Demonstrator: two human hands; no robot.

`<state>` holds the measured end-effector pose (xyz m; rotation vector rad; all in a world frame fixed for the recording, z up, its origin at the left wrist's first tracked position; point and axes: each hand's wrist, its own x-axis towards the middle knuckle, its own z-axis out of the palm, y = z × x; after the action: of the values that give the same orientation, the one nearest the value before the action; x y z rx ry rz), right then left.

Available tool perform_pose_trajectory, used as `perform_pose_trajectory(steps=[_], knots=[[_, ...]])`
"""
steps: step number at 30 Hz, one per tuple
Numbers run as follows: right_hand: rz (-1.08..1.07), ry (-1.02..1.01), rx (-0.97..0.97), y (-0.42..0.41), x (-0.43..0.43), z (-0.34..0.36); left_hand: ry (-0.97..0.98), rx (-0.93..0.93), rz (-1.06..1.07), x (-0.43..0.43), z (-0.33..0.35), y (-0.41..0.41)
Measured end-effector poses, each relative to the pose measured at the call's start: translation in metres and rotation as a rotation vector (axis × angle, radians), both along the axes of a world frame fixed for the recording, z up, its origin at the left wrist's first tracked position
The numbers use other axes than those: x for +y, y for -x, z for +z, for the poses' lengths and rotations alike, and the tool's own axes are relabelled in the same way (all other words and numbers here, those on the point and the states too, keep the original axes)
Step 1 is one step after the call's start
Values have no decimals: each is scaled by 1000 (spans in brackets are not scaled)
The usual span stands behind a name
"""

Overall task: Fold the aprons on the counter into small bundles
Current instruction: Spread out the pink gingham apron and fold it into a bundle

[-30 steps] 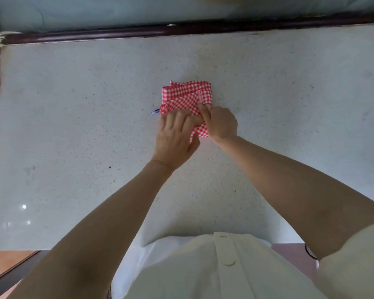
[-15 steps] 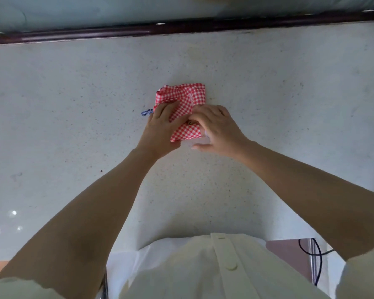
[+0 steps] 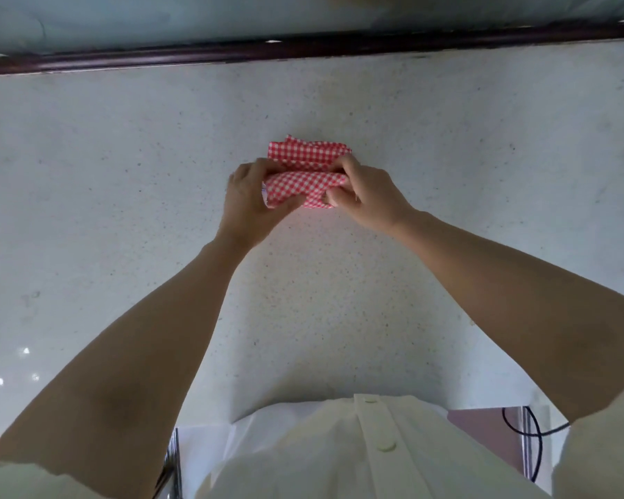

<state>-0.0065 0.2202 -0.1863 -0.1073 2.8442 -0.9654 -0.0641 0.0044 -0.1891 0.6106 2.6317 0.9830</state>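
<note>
Both hands gripped the red-and-white checked apron (image 3: 305,183), one at each end of the bundle. Left hand (image 3: 247,199) was curled round the left end, thumb along the near edge and fingers wrapped over the far side. Apron sat mid-counter, well back from the near edge and already folded small. Near fold was bunched into a roll between the two hands. Far layers lay flat on the speckled pale counter (image 3: 123,210), one corner poking up at back left. Right hand (image 3: 366,196) pinched the right end, thumb on the near side, fingers tucked into the crease between roll and flat layers. Couldn't tell if the roll was lifted off the surface or resting on it. Dark trim strip (image 3: 303,48) ran along the counter's far edge. At the bottom of the view: white buttoned shirt (image 3: 339,459), black cable (image 3: 535,435) at lower right.
</note>
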Motion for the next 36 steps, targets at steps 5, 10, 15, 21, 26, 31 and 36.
perform_pose_trajectory(steps=[5, 10, 15, 21, 26, 31, 36], knots=[[-219, 73, -157, 21, -7, -7, 3, -193, 269, 18, -3, 13], [-213, -384, -116, 28, -21, -16, 161, -212, 355, 38, -3, 16], [-61, -465, 67, 29, -29, -25, 229, -165, 395, 44, 5, 11], [-122, -529, -84, 19, -37, -21, 411, -98, 345, 41, -3, 8], [-167, -449, -278, 7, -54, -12, 344, -205, 506, 40, -2, -16], [-355, -118, -373, -10, -64, -6, 140, -177, 705, 39, 15, -51], [-554, 60, -222, -32, -73, 6, -447, -873, 720, 57, 40, -77]])
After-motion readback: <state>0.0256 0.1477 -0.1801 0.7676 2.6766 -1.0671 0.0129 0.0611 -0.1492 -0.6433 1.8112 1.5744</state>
